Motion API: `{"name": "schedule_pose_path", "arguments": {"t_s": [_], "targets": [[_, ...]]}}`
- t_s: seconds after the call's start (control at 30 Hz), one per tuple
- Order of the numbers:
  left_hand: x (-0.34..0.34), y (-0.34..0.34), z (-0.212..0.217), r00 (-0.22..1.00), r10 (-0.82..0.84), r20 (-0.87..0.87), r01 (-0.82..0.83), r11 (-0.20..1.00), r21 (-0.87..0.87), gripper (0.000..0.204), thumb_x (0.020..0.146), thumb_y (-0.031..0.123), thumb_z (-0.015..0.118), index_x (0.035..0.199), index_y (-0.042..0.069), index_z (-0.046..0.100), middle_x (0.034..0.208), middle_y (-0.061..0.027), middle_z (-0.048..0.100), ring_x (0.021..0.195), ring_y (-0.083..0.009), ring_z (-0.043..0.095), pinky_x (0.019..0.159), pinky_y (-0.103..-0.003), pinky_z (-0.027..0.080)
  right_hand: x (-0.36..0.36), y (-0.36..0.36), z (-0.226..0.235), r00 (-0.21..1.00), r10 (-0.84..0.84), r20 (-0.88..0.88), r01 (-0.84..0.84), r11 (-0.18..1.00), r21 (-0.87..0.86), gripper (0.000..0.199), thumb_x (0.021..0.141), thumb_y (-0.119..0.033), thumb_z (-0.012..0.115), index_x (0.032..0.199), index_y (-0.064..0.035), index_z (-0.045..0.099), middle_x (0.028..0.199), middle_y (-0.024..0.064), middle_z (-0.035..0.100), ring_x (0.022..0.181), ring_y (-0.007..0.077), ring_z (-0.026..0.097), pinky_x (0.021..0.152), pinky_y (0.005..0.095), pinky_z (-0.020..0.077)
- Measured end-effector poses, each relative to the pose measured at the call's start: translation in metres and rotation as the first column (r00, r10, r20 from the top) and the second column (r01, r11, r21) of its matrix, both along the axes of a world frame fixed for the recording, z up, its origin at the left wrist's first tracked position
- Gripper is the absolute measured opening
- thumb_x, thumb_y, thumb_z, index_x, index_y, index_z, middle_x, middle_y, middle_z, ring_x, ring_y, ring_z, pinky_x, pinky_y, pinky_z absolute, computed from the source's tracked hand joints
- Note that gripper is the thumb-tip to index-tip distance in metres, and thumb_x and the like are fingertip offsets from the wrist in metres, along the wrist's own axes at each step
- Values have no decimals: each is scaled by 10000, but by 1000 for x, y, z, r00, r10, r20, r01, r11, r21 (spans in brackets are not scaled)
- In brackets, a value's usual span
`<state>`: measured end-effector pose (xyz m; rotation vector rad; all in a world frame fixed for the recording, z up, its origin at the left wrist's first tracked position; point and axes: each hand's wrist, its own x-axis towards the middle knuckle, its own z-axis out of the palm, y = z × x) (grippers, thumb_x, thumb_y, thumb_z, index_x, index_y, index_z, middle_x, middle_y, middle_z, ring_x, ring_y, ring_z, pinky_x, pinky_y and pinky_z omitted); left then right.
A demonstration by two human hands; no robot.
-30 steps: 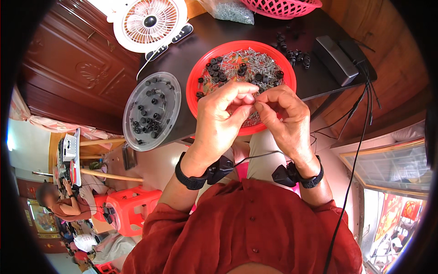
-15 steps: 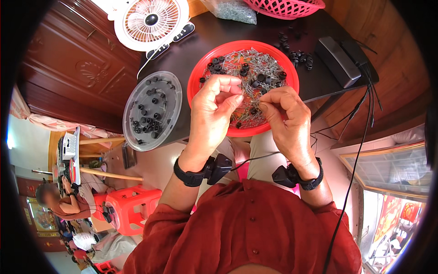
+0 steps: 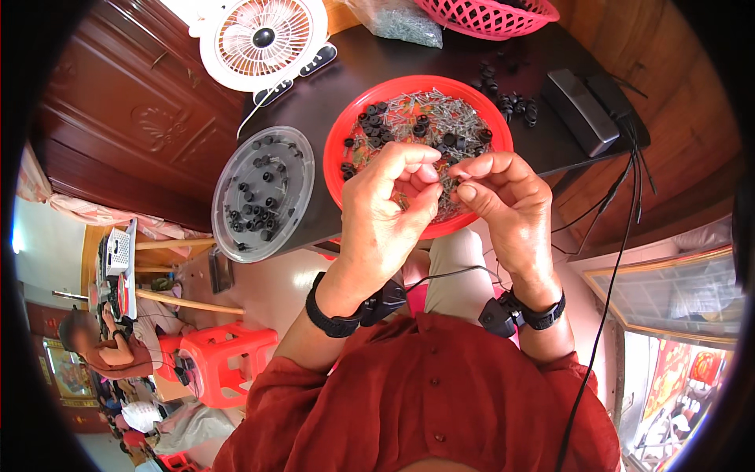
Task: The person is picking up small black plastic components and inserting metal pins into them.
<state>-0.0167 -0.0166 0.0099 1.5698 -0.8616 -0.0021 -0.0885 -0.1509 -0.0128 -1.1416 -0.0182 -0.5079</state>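
Head view: both hands' fingers (image 3: 429, 175) pinch above red bowl (image 3: 346, 134).

A clear plastic bag (image 3: 397, 20) of grey parts lies at the table's far edge.

The left hand (image 3: 389, 208) and right hand (image 3: 503, 200) pinch fingertips together; beyond the fingers sits a red bowl (image 3: 346, 134) of screws and black caps.

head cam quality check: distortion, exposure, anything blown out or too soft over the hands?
Head view: strong fisheye, black vignette at the rim, table edge bowed. Daylight is even; left hand and right hand are sharp and well exposed over the red bowl. White fan is near clipping, and the window strip at the far left is blown out. Small parts between the fingertips are too tiny to resolve.
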Motion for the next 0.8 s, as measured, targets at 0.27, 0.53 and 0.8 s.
{"name": "schedule_pose_path", "arguments": {"t_s": [0.27,0.53,0.8], "targets": [[-7,1,6,994,45,99,-51,997,64,325,700,-121,600,991,16,546,792,-54,572,708,-127,605,627,-241,514,-1,1,-1,998,67,-9,-66,994,85,138,836,34,578,971,7,584,943,82,643,847,104,591,749,229,487],[-11,3,15,971,61,231,-94,986,136,381,702,-136,595,1051,6,536,798,-35,583,697,-69,564,625,-205,474,-1,3,-3,995,97,-22,-93,987,134,156,851,8,571,1004,9,598,923,52,641,801,89,589,733,222,488],[-12,3,22,902,75,425,-205,941,269,398,658,-137,595,1025,11,554,747,-51,585,609,-96,584,562,-225,486,-2,4,-1,1000,0,29,4,993,-120,171,808,77,587,960,10,631,937,52,594,836,97,575,760,226,478]]}}
